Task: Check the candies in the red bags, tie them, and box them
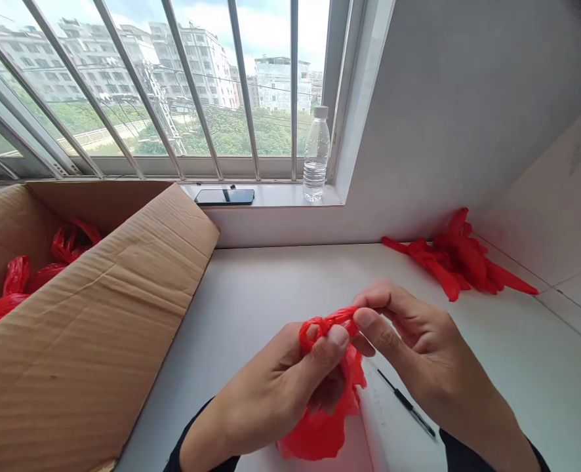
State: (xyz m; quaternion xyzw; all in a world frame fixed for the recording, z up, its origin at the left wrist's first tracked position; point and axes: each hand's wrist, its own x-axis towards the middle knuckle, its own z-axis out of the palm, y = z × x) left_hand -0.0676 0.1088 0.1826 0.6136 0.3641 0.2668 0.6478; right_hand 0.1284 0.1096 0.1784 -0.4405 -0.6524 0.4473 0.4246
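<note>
A red plastic bag [320,429] hangs below my hands near the front of the white tabletop, its upper part twisted into a loop. My left hand [290,380] is closed on the bag's looped neck, thumb pressed on top. From the right, my right hand [413,341] pinches the twisted end of the same bag between thumb and fingertips. Part of the bag is hidden behind my left fingers. Beneath the bag, a pale surface with an edge shows, partly covered. A black pen [408,404] lies beside it, below my right hand.
A cardboard box [98,314] with red plastic bags [18,282] inside stands at the left. More red bags [462,255] lie heaped at the back right by the wall. A phone [225,196] and a water bottle [316,154] rest on the sill of the barred window.
</note>
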